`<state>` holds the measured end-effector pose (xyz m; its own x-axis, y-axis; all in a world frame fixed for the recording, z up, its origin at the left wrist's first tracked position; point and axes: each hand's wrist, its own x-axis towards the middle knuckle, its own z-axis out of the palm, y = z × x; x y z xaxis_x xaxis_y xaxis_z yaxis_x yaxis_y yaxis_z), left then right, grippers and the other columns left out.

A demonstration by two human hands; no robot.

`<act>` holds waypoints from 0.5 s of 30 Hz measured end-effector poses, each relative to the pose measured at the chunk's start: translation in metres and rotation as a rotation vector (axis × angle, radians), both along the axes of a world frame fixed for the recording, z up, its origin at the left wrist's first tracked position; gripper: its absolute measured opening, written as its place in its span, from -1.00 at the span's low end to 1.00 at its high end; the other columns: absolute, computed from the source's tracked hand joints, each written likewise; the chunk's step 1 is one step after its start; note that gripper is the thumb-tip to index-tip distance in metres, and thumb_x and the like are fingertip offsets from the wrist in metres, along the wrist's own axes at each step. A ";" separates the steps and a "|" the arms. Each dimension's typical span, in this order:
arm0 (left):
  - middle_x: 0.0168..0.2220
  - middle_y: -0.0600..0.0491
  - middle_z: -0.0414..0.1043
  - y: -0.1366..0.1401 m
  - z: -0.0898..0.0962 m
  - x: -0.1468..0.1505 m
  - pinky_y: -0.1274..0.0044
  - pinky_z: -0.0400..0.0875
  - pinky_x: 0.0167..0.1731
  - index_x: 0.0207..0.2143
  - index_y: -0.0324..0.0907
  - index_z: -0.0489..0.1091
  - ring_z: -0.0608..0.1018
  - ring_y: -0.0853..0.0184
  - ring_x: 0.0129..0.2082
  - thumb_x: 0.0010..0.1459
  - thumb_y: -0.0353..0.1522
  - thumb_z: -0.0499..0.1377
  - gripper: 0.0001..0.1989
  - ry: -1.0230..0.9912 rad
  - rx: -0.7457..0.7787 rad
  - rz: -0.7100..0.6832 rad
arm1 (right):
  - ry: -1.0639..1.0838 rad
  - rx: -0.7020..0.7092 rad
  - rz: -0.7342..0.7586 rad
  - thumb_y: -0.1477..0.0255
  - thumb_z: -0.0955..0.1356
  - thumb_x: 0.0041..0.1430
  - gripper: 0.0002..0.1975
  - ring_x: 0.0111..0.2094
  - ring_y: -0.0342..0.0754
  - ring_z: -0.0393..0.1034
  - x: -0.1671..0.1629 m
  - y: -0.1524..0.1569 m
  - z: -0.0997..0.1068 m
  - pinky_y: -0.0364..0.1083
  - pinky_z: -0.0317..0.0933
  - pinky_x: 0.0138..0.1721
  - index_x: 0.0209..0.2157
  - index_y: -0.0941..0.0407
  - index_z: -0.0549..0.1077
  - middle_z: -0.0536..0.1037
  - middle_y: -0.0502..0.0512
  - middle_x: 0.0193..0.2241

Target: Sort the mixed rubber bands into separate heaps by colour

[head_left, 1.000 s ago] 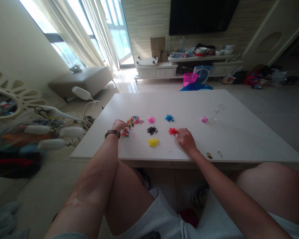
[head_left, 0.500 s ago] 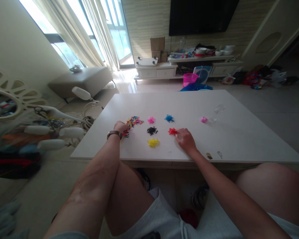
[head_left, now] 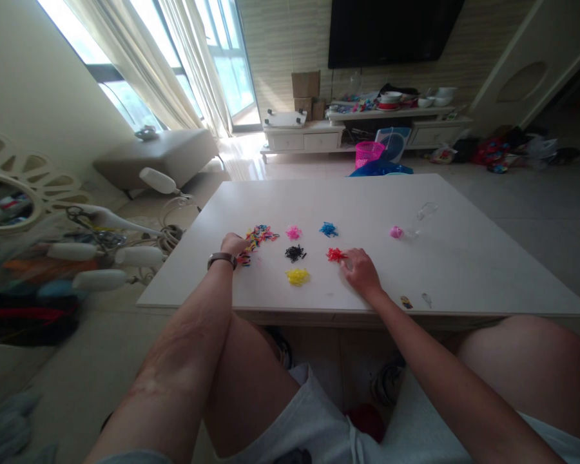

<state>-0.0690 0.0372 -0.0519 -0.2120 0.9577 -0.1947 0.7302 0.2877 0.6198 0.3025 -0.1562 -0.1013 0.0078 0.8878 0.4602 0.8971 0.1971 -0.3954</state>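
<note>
I see the mixed pile (head_left: 261,236) left of the black pile (head_left: 294,253); the left hand (head_left: 234,243) is at its edge farther from the black one. That hand has just edged slightly inward, which I read as work carrying on there; its fingers are hidden, so I cannot tell whether they grip anything. Right of the black pile, the right hand (head_left: 361,272) is at the red pile (head_left: 334,254), fingers bent, grip unclear to me. The pink pile (head_left: 294,232) lies beyond the black one, the yellow pile (head_left: 298,277) nearer. Against a second ago, the right hand and piles look unmoved
</note>
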 end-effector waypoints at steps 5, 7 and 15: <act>-0.57 0.03 0.44 0.001 -0.002 0.005 0.52 0.33 -0.44 -0.47 -0.23 0.50 0.55 0.22 -0.39 -0.22 -0.38 0.43 -0.78 0.031 -0.004 -0.030 | -0.001 0.007 -0.004 0.49 0.30 0.22 -0.80 -0.05 0.16 0.38 0.000 0.000 0.000 0.09 0.26 0.04 -0.14 0.11 0.49 0.58 0.20 -0.14; -0.60 0.05 0.42 0.002 -0.003 0.006 0.52 0.31 -0.45 -0.49 -0.23 0.51 0.55 0.23 -0.40 -0.21 -0.41 0.41 -0.82 0.033 -0.002 -0.051 | 0.000 0.006 -0.001 0.49 0.31 0.22 -0.81 -0.06 0.16 0.38 0.000 0.000 0.000 0.09 0.26 0.04 -0.14 0.11 0.49 0.58 0.20 -0.15; -0.56 0.02 0.50 -0.002 -0.001 0.010 0.54 0.31 -0.51 -0.50 -0.22 0.55 0.54 0.25 -0.46 -0.24 -0.49 0.39 -0.85 0.003 -0.060 -0.108 | -0.004 -0.003 0.001 0.50 0.31 0.21 -0.81 -0.06 0.16 0.38 0.000 0.000 0.000 0.09 0.26 0.03 -0.15 0.10 0.49 0.58 0.20 -0.16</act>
<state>-0.0589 0.0357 -0.0532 -0.1088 0.9615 -0.2523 0.7607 0.2439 0.6016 0.3027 -0.1562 -0.1012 0.0053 0.8891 0.4576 0.8987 0.1965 -0.3922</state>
